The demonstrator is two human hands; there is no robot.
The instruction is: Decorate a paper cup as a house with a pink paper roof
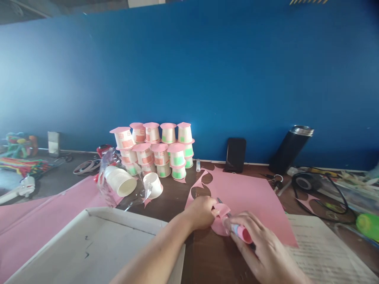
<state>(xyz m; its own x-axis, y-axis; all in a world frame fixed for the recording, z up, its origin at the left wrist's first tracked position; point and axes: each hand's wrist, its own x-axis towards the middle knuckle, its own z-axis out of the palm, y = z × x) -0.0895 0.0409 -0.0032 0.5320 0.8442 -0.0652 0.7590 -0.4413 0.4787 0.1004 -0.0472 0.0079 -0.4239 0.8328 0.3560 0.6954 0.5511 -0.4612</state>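
My left hand point(203, 213) is closed on a small pink paper disc point(220, 227), which is folded or overlapped at its upper part. In my right hand point(256, 240) is a glue stick point(242, 232) with a pink end, its other end turned toward the disc. My right fingertips are at the disc's edge, and I cannot tell whether the glue touches it. A thin grey piece shows beside the disc, too small to name. Behind both hands lies a large pink sheet point(251, 193) with round cut-outs along its left side.
Paper cups with pink paper roofs point(142, 152) stand stacked by the blue wall point(189, 79). Nearby are bagged paper cups point(122, 181) and a loose cup point(154, 185). A white box lid point(118, 244) lies at left; a phone point(236, 154) and a tilted black flask point(290, 150) stand behind.
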